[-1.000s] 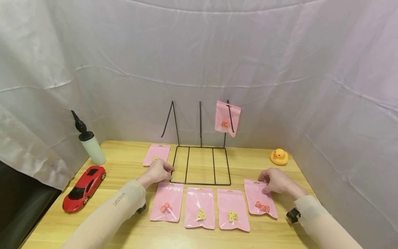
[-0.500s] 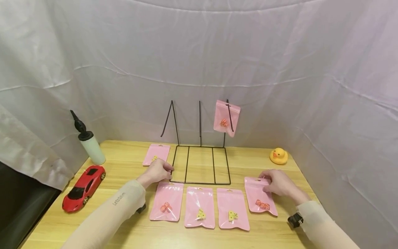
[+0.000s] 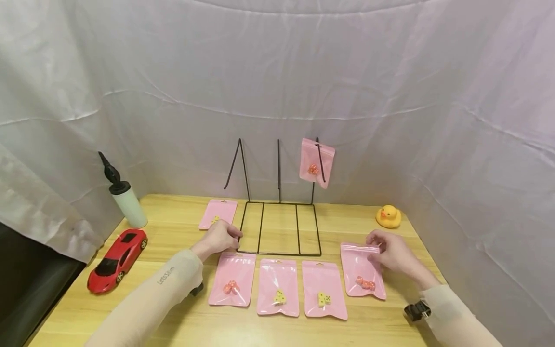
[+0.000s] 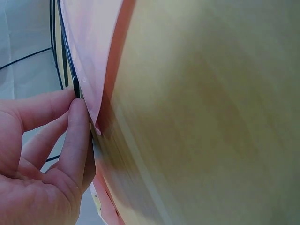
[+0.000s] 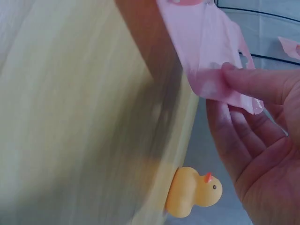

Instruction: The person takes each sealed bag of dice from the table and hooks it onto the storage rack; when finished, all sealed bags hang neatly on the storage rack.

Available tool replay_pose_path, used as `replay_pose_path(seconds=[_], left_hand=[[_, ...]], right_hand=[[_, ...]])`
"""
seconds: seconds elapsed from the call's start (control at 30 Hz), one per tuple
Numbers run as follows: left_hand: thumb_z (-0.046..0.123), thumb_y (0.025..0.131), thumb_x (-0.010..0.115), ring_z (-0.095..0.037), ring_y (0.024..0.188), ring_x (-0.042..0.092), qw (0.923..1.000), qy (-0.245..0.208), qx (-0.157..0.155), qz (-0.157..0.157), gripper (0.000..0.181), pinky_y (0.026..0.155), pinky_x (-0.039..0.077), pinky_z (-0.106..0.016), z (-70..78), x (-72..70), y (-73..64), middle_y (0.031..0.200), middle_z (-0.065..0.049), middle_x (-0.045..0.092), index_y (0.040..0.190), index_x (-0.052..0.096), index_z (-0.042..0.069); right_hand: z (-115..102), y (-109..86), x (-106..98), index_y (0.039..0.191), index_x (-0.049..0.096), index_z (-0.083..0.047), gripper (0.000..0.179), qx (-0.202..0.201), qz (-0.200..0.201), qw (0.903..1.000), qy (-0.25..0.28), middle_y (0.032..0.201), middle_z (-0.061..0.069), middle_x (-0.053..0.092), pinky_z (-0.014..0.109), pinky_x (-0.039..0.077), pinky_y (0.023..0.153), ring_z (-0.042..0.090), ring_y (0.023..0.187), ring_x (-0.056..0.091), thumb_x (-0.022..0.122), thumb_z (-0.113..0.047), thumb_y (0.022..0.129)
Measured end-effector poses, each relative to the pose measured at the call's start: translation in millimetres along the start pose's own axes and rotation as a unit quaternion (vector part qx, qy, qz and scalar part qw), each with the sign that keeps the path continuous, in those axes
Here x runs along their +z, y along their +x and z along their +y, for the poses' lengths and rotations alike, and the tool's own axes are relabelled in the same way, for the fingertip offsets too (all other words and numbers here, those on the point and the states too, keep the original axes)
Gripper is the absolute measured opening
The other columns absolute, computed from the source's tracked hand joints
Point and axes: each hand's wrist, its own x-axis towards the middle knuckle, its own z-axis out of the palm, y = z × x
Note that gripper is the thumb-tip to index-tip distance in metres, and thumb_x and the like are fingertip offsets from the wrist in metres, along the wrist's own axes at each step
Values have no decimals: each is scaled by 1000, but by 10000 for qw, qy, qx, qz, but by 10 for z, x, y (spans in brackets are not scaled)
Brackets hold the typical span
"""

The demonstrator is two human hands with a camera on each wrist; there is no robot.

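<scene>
My right hand [image 3: 393, 251] pinches the top right corner of a pink zip bag [image 3: 359, 264] with red dice inside. In the right wrist view the thumb lies on the bag's [image 5: 206, 56] near face, the fingers behind it, and its top end is lifted off the table. My left hand [image 3: 218, 237] pinches the wire at the front left corner of a black wire rack [image 3: 281, 254]; thumb and fingertip meet on it in the left wrist view. Just below that hand lies another pink bag [image 3: 232, 270] with red dice. One pink bag [image 3: 315, 156] with red dice hangs on the rack's right hook.
Two pink bags with yellow dice, a middle bag [image 3: 278, 279] and a right one [image 3: 323, 279], lie in front. Another bag [image 3: 220, 210] lies behind my left hand. Around stand a rubber duck [image 3: 388, 217], a red toy car [image 3: 118, 261] and a hand pump [image 3: 129, 207].
My right hand has drawn the top of the pink bag up off the table, shifting slightly to the right. The left hand stays on the rack's corner.
</scene>
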Motion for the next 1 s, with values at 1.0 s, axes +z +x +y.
replay_pose_path(seconds=[1.0], left_hand=[[1, 84, 86, -24, 113, 73, 10000, -11, -76, 19, 37, 104, 62, -46, 10, 1, -8, 121, -13, 86, 121, 86, 4]], right_hand=[[-510, -127, -330, 105, 85, -11, 21, -1176, 620, 9904, 367, 100, 9, 85, 19, 57, 66, -5, 77, 65, 92, -1, 88]])
